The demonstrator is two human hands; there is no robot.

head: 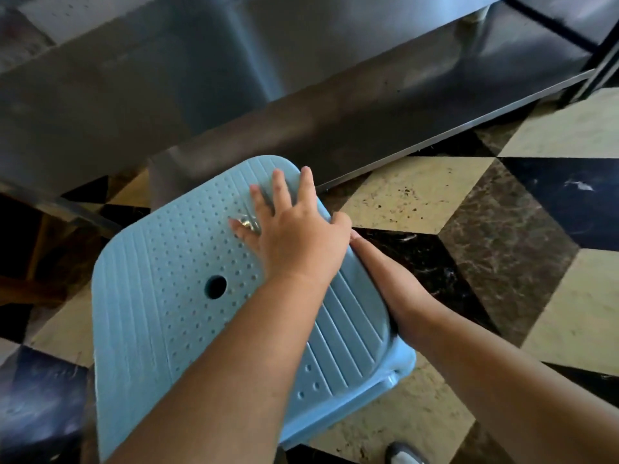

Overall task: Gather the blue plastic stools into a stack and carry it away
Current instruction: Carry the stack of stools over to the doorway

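A light blue plastic stool (160, 296) with a dotted, ribbed seat and a round centre hole fills the lower middle of the head view. A second blue rim (402, 363) shows just under its right corner, so it seems to sit on another stool. My left hand (291, 229) lies flat on the seat's far right part, fingers spread and straight, with a ring on one finger. My right hand (385, 286) grips the seat's right edge, its fingers curled under the rim and hidden.
A stainless steel table (201, 78) with a lower shelf (469, 105) stands just beyond the stool. The floor (536, 212) is checkered marble in cream, brown and black. A shoe tip (403, 455) shows at the bottom edge.
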